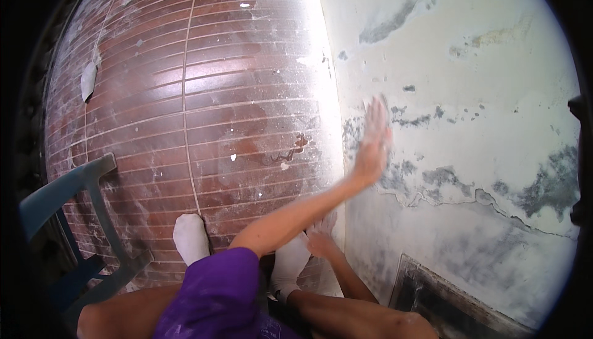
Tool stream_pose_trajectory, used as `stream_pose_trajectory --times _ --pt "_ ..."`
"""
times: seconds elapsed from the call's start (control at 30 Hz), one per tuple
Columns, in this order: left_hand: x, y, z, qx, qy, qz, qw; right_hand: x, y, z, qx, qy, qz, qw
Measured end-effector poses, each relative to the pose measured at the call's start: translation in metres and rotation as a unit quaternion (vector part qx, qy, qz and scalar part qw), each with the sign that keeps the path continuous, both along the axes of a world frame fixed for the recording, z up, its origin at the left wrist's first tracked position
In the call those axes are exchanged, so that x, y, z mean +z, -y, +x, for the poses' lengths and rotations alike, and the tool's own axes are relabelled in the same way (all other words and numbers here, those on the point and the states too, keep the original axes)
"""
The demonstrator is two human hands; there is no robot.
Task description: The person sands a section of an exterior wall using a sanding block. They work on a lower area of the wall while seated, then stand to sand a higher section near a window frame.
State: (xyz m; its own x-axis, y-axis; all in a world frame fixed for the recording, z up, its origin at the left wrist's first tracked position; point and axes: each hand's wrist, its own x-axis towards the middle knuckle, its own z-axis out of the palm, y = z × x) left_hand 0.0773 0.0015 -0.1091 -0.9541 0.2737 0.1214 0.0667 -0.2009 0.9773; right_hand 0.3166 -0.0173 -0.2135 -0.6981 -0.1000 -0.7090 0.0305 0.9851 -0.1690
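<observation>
My left hand (373, 138) is raised in front of the pale plaster wall (432, 86), with my left arm reaching across from the purple sleeve. Its fingers stretch upward, blurred by motion and whitish, and nothing shows in them. Whether the palm touches the plaster I cannot tell. Lower down, my right hand (322, 240) is beside my sock-covered right foot (289, 265), close to where floor and wall meet. Its pale fingers look spread, and no held thing shows. Dark grey patches (445, 178) and a jagged crack mark the wall near my left hand.
A blue chair-like frame (92, 178) stands at the left. The red-brown grooved tile floor (136, 154) carries white dust and small chips. A pale flat piece (89, 81) lies at the far left. A dark-framed recess (445, 296) is low in the wall at the right.
</observation>
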Motion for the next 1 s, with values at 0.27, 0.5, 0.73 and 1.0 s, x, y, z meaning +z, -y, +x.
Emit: stream_pose_trajectory --times 0.27,0.5,0.73,1.0 --pt "-0.005 -0.008 -0.115 -0.001 0.048 0.034 0.998 -0.003 0.004 0.005 -0.047 -0.195 -0.048 0.979" --pt "0.014 0.001 -0.013 -0.034 -0.002 -0.009 0.999 0.001 -0.001 0.002 -0.022 -0.045 -0.018 0.999" --pt "0.023 -0.007 -0.079 -0.029 0.018 0.042 0.999 0.000 0.002 0.004 -0.051 -0.170 -0.056 0.983" --pt "0.040 -0.017 -0.081 0.041 -0.041 0.037 0.998 -0.004 0.001 0.003 -0.027 -0.146 -0.027 0.989"
